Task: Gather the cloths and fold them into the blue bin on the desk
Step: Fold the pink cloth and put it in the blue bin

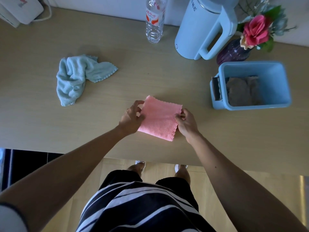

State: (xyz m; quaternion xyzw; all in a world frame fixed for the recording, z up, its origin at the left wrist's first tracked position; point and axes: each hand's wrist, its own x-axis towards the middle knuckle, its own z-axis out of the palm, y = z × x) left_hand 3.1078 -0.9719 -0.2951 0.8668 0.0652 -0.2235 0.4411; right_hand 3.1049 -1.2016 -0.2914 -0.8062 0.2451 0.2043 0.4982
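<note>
Left hand [132, 118]: grips the left edge of the pink, square, fluffy cloth [159, 119], thumb and fingers curled onto it.
Right hand [187, 122]: pinches the opposite edge, fingers narrow on the scalloped hem.
Pink cloth: flat on the pale wooden desk [150, 76] between both sets of fingers; held at both sides, probably to square it for the next fold.
Blue rectangular plastic bin [282, 91]: beyond and right of the right fingers, apart; holds a grey cloth [242, 92].
Crumpled pale-blue cloth [75, 76]: far left of the left fingers, untouched, not yet folded.
Back edge: clear plastic bottle [154, 22], pale-blue kettle [200, 27], purple vase [234, 52].
</note>
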